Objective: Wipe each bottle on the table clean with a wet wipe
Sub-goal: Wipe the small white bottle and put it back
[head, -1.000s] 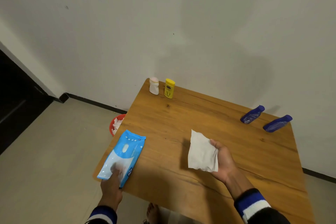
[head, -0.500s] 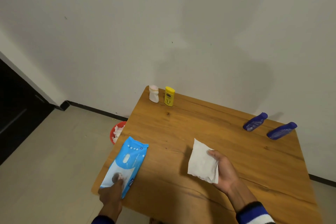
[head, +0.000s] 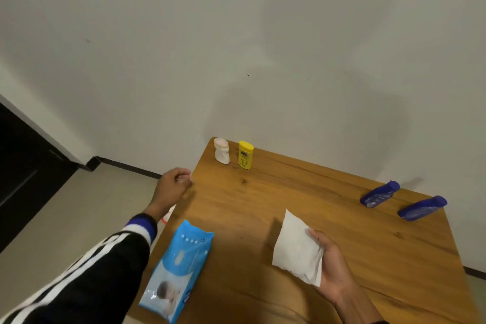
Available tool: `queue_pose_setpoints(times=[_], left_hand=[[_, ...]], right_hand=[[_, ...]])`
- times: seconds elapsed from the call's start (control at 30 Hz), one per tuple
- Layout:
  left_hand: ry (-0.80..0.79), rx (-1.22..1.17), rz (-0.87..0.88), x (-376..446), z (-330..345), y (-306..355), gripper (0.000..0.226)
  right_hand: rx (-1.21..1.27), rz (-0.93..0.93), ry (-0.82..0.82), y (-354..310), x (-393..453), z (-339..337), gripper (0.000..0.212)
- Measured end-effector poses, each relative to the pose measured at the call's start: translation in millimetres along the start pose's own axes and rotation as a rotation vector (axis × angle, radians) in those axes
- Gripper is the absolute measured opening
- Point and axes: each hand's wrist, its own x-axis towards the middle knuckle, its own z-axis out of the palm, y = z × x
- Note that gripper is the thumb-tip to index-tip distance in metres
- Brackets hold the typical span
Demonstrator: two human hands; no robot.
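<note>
At table's ten o'clock: left hand (head: 172, 187) loosely curled, empty | right hand (head: 332, 265) holds wipe (head: 295, 250) | grip white bottle (head: 221, 150) low, upright.

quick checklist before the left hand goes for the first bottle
1. Wet wipe ready in right hand: ok.
2. Left hand free of the wipes pack: ok, it is off the pack and out toward the white bottle.
3. White bottle and yellow bottle upright: ok.
4. Two blue bottles upright: not ok, both lie on their sides.
5. Pack resealed: cannot tell.
</note>
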Motion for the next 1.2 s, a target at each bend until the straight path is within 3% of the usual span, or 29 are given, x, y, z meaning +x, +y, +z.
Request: queue_pose_setpoints(times=[0.17,0.33,0.4,0.5,0.6,0.67,0.77,0.9,1.07,1.13,1.2], left_hand=[[-0.131,0.230,0.188,107.0,19.3,49.0,0.034],[-0.308,0.410,0.251,181.7,49.9,56.8,0.052],[-0.368,0.450,0.253,200.7,61.1,50.3,0.046],[-0.403,0.421,0.207,208.7,71.4,46.7,0.010],[-0.412,0.441,0.234,210.2,72.4,48.8,0.009],[-0.421,0.449,0.255,211.1,67.9,48.9,0.019],[-0.402,0.383,0.262,207.8,54.6,57.5,0.052],[-0.384,0.254,0.275,188.6,37.8,81.0,0.056],[-0.518,0.043,0.203,135.1,34.8,120.7,0.042],[-0.590,-0.062,0.179,112.3,41.7,132.5,0.041],[-0.620,-0.149,0.172,80.2,57.2,144.8,0.036]], right_hand=[[0.101,-0.024,0.061,-7.7,6.7,13.2,0.047],[0.161,-0.093,0.088,-15.1,7.6,30.2,0.050],[0.181,-0.128,0.098,-15.7,8.3,34.5,0.050],[0.180,-0.125,0.110,-10.6,11.1,35.7,0.051],[0.163,-0.119,0.088,-10.1,15.7,38.0,0.054],[0.156,-0.105,0.083,-12.3,16.9,38.9,0.060],[0.189,-0.073,0.079,-10.5,19.1,40.0,0.090],[0.222,-0.080,0.038,-9.2,10.2,42.0,0.098],[0.229,-0.105,-0.023,-17.4,-16.6,33.1,0.045],[0.239,-0.112,-0.041,-22.3,-27.6,28.7,0.040],[0.248,-0.138,-0.076,-24.6,-44.1,15.2,0.047]])
